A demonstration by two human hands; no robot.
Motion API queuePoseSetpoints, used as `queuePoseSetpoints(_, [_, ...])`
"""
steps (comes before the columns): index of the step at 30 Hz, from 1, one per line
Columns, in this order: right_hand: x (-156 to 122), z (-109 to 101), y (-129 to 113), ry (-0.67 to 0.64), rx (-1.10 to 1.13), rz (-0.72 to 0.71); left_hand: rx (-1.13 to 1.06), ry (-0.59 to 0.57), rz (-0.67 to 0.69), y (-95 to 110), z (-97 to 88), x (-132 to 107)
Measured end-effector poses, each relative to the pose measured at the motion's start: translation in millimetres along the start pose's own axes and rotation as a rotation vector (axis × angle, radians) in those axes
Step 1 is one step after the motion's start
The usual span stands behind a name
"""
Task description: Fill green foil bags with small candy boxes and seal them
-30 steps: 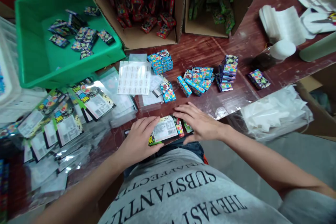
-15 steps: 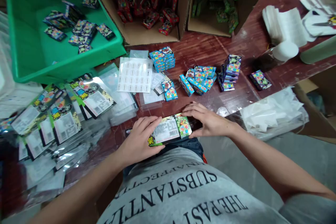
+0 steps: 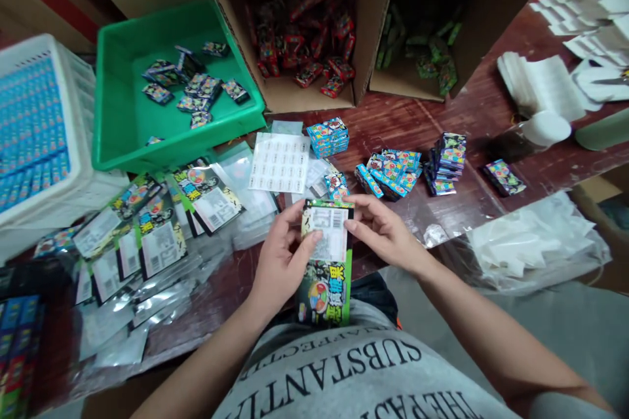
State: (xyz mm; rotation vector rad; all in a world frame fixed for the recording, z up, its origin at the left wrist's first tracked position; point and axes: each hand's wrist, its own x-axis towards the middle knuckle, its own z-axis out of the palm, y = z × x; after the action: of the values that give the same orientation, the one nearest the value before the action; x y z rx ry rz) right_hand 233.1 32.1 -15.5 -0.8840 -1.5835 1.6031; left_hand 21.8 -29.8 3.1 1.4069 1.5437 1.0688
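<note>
Close to my body I hold a black and green printed candy pouch [image 3: 327, 281], its white barcode label face up. A thin strip of green printed box [image 3: 330, 203] shows at the pouch's far edge; whether it is inside or behind I cannot tell. My left hand [image 3: 282, 258] grips the pouch's left side, thumb on the label. On the right side my right hand [image 3: 388, 232] pinches the upper corner, thumb in front and fingers at the edge. Just beyond the pouch lie a blue candy box [image 3: 337, 186] and a white sticker sheet [image 3: 278, 162].
More pouches [image 3: 162, 236] spread to the left. Behind them stand a green bin [image 3: 147, 124] and a white crate [image 3: 81, 111] of blue boxes. Cardboard cartons [image 3: 376, 26] hold red and green boxes. Blue boxes [image 3: 390, 170] and a dark stack [image 3: 446, 163] stand ahead.
The pouch has turned from lying sideways to lengthwise, label end away from me. The green box, broadly visible before, now shows only as a thin strip. The view has shifted left.
</note>
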Motion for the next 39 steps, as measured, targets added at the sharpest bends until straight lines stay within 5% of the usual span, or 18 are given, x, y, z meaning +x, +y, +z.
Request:
queuePoseSetpoints(6, [10, 6, 2, -0.124, -0.124, 0.082, -0.277, -0.057, -0.181, -15, -23.4, 0])
queuePoseSetpoints(14, [11, 60, 13, 0.346, 0.083, 0.096, -0.337, 0.04, -0.24, -27, -51.9, 8])
queuePoseSetpoints(21, [22, 57, 3, 0.167, -0.063, 0.033, -0.365, 0.055, -0.282, -23, -59.6, 14])
queuePoseSetpoints(28, [34, 42, -11, 0.003, -0.17, -0.019, -0.204, -0.127, -0.281, -12, -75.0, 24])
queuePoseSetpoints(35, [55, 47, -25, 0.059, -0.066, 0.277, -0.172, -0.082, -0.269, -9, -75.7, 38])
queuePoseSetpoints(39, [57, 41, -25, -0.029, -0.058, 0.288, -0.156, -0.195, -0.257, -12, -85.6, 39])
